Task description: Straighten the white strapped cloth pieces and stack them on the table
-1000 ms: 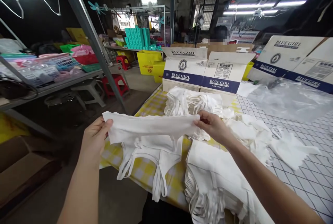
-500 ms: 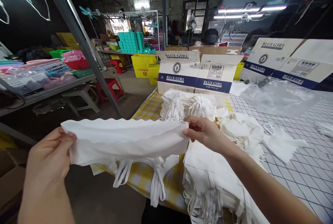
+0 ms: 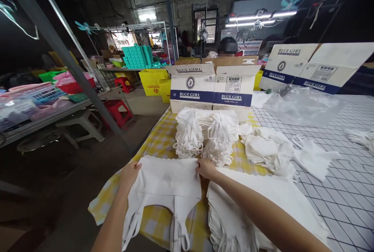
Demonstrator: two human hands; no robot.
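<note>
A white strappy top (image 3: pixel 165 185) lies flat on the yellow checked cloth (image 3: pixel 159 142) at the table's near left corner, its straps hanging over the edge toward me. My left hand (image 3: pixel 130 172) pinches its upper left corner. My right hand (image 3: pixel 206 168) pinches its upper right corner. A stack of folded white tops (image 3: pixel 260 209) sits just right of it under my right forearm. Another pile of white tops (image 3: pixel 207 135) stands behind, beyond my hands.
An open BLUE GIRL carton (image 3: pixel 212 86) stands at the back of the table, a second one (image 3: pixel 315 66) at the far right. Loose white garments (image 3: pixel 277 148) and clear plastic bags (image 3: pixel 300 105) lie on the grid-patterned surface. A person sits behind the cartons. Stools and shelving stand to the left.
Both hands have brought the stretched top down from the air and laid it flat on the table's near corner. My hands have come closer together.
</note>
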